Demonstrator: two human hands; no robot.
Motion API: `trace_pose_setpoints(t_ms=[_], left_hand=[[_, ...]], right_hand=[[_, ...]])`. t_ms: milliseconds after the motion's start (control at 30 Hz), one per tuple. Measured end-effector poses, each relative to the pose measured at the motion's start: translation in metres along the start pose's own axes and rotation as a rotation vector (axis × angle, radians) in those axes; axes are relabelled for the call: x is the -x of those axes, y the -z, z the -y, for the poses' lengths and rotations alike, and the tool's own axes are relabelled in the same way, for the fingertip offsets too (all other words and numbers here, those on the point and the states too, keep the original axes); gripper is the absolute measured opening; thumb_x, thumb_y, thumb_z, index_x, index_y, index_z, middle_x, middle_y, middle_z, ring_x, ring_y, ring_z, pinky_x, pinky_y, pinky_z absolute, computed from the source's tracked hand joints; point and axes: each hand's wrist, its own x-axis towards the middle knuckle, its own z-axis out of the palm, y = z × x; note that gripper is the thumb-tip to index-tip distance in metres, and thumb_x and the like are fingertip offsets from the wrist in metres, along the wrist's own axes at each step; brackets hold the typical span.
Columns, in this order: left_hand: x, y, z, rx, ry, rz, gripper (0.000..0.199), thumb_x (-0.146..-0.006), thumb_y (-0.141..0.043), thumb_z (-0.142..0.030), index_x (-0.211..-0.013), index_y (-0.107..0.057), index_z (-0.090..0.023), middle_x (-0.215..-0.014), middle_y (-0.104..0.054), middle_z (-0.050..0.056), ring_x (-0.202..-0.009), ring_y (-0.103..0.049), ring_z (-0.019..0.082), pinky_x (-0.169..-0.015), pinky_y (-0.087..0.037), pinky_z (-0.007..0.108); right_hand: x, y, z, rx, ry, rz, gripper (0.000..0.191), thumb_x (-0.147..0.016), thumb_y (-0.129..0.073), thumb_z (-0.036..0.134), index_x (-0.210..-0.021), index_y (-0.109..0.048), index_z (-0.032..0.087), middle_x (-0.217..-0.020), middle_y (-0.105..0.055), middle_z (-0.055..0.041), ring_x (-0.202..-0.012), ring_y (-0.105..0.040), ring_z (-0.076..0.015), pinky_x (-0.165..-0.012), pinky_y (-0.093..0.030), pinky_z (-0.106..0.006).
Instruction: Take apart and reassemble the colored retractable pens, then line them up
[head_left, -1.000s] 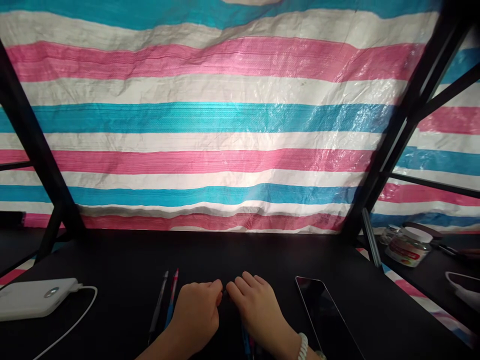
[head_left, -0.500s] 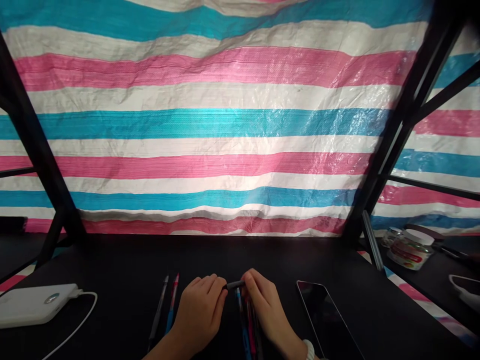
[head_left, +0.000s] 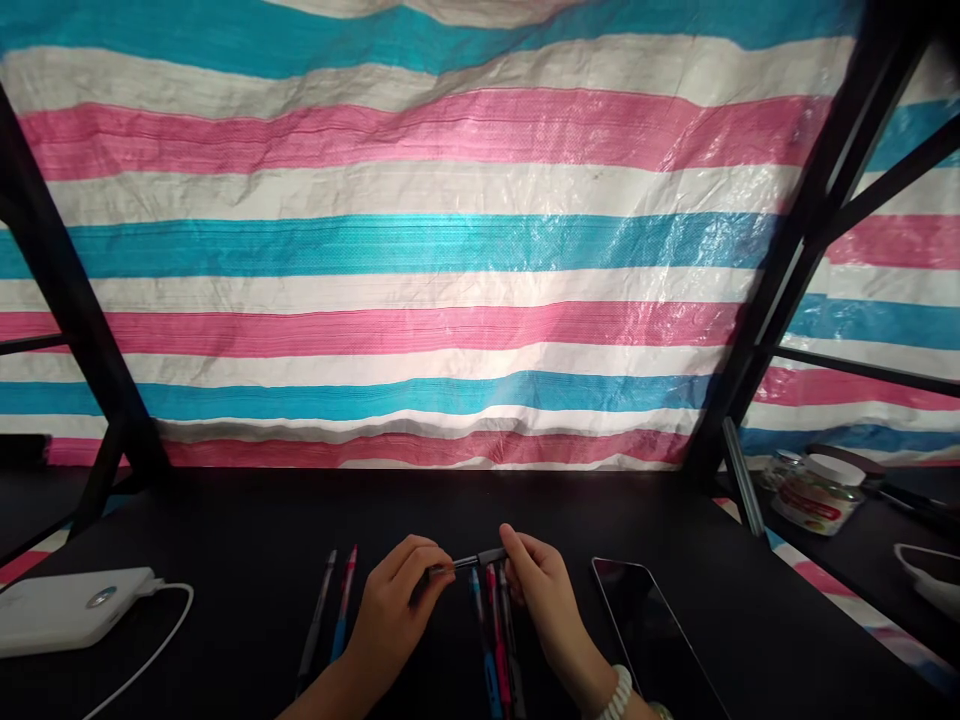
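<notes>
black desk (head_left: 255,530), stripy tarp (head_left: 420,245) hung behind, dark frame (head_left: 71,300) either side, left hand (head_left: 401,590) plus right hand (head_left: 547,600) pinched a pen (head_left: 491,556)

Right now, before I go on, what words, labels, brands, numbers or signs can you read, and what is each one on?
None can be read.
Jar: its red label has marks, too blurred to read.
White power bank: no legible text, on its oval button either.
Held pen: too small and dark to read any print.
Loose pens: no legible lettering.
Phone: dark screen, no text visible.
</notes>
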Motion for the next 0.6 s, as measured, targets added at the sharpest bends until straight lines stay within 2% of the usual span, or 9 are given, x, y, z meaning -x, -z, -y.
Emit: trace_pose_setpoints(t_ms=[167,333,433,600], left_hand=[[-0.002,0.004,-0.009,0.141,0.265,0.002,0.006,-0.086,-0.065,-0.028,-0.089,-0.067,-0.023,-0.077,-0.069,0.000,-0.069,-0.065,0.016,-0.065,-0.051,0.025],[-0.008,0.007,-0.013,0.365,0.538,-0.052,0.016,-0.082,-0.067,-0.036,-0.082,-0.069,-0.020,-0.073,-0.068,0.001,-0.068,-0.065,0.017,-0.065,-0.052,0.026],[-0.011,0.009,-0.014,0.450,0.619,-0.112,0.020,-0.079,-0.069,-0.039,-0.082,-0.070,-0.019,-0.073,-0.067,0.002,-0.069,-0.064,0.018,-0.066,-0.052,0.027],[-0.011,0.008,-0.012,0.522,0.653,-0.138,0.022,-0.077,-0.072,-0.040,-0.082,-0.071,-0.018,-0.075,-0.066,0.003,-0.070,-0.062,0.018,-0.068,-0.051,0.028]], right_hand=[[0.003,-0.003,-0.001,-0.134,0.012,0.029,0.053,-0.083,-0.061,0.062,-0.062,-0.034,0.021,-0.054,-0.028,0.0084,-0.048,-0.024,-0.0071,-0.044,-0.022,-0.022],[0.006,-0.003,0.003,-0.151,0.072,0.081,0.039,-0.085,-0.064,0.055,-0.075,-0.050,0.019,-0.059,-0.041,0.0066,-0.052,-0.036,-0.0084,-0.048,-0.030,-0.021],[0.006,-0.003,0.006,-0.213,0.009,0.092,0.040,-0.083,-0.065,0.057,-0.080,-0.055,0.019,-0.064,-0.048,0.0040,-0.054,-0.042,-0.0101,-0.048,-0.034,-0.022],[0.004,-0.003,0.005,-0.136,-0.064,0.053,0.054,-0.084,-0.055,0.066,-0.063,-0.051,0.017,-0.056,-0.045,0.0028,-0.047,-0.036,-0.0086,-0.044,-0.025,-0.023]])
